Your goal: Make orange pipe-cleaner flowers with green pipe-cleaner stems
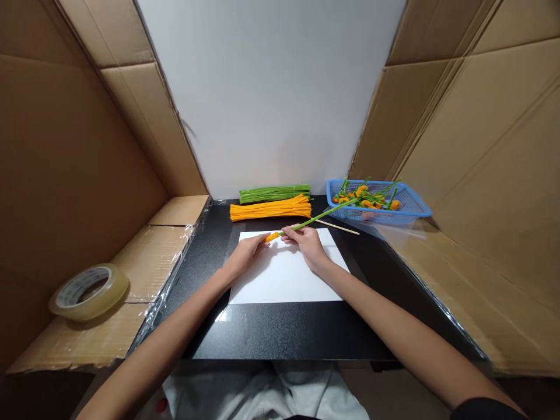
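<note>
We find the left hand (248,252) pinching an orange coil (272,237), the right hand (310,245) gripping a green stem (326,214) over white paper (284,280), apparently finished pieces (396,205) in the blue basket (406,219), bundled orange stems (271,210) remaining.

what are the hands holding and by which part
The left hand grips the coiled fuzzy orange piece by its left end; the right hand pinches the thin fuzzy green stem near that piece.

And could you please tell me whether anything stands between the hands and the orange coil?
Nothing visible does: the left hand pinches the orange coil directly, and the right hand holds the green stem close beside it, over the white sheet.
</note>
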### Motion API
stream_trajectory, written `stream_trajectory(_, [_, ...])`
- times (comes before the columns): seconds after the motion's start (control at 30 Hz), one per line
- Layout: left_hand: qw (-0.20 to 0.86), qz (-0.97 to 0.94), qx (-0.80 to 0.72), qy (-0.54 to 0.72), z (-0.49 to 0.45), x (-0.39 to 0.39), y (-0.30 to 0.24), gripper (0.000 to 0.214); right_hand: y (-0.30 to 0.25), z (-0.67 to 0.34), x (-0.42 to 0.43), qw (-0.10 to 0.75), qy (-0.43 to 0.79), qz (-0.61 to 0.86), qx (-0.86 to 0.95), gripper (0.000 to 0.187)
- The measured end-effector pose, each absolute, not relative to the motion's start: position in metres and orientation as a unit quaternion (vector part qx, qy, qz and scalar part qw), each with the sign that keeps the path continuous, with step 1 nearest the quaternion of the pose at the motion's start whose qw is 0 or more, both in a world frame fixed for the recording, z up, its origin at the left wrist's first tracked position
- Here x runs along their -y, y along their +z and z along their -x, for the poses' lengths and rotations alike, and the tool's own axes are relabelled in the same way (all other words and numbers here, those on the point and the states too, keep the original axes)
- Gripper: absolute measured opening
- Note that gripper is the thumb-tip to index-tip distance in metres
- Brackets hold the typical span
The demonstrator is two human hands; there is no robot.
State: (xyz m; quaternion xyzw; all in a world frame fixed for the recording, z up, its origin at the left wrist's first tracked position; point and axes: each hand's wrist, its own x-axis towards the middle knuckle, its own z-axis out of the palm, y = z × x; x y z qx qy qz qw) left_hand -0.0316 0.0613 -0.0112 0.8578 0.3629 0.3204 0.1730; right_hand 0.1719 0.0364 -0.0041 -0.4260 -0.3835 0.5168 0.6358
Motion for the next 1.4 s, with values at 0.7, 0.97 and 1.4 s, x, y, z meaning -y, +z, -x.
stream_trajectory(0.7, [0.068, -0.8, -0.34, 0.489, 0.03, -0.054, -0.001, 0.018, 0.008, -0.171, -0.028, 0.597, 0.619, 0.38, 0.34, 0.034])
stream_trajectory(0.97, [-0.004, -0.809, -0.281, 0.516, 0.024, -0.049, -0.001, 0.011, 0.009, -0.154, -0.015, 0.528, 0.636, 0.372, 0.422, 0.035])
stream_trajectory(1.4, [0.307, -0.716, -0.4, 0.484, 0.015, -0.033, 0.01, 0.022, 0.004, -0.155, -0.019, 0.548, 0.509, 0.425, 0.509, 0.035])
